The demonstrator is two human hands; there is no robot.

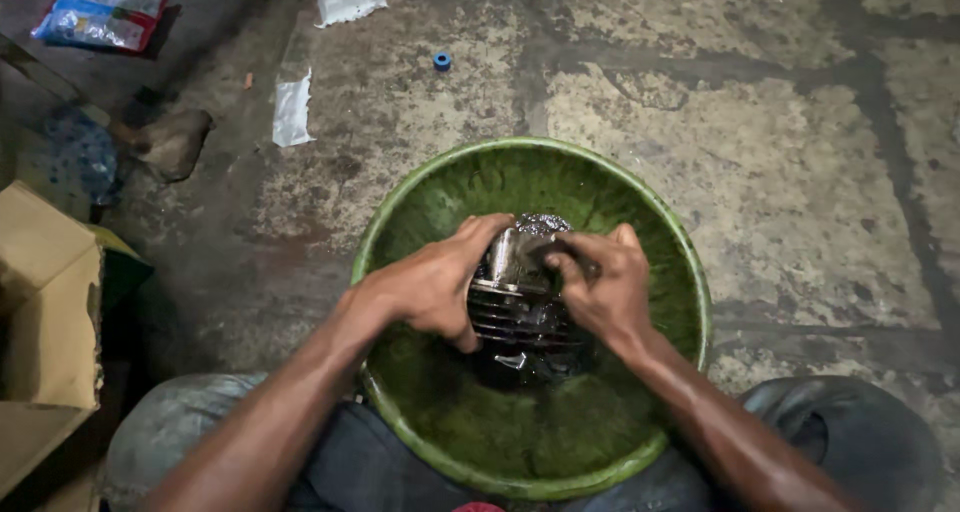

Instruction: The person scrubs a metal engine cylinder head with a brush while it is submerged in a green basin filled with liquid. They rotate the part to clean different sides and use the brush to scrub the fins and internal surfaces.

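Left hand: the left hand [430, 287] grips the side of a finned metal engine part [515, 297], with the fingers curled around its ribs and the thumb near the top.
Right hand: the right hand [600, 287] is closed on the other side of the same part, and its fingertips press on the upper edge.
Engine part: it is dark and wet-looking, held between both hands over the middle of a green basin [420, 207].
Basin: it is round and sits on the floor between the person's knees; the inside looks stained and dark under the part.
Floor: rough concrete [760, 172] with a small blue ring [442, 61] and a piece of white plastic [292, 109] well apart from the basin.
Left edge: a cardboard box [45, 312].
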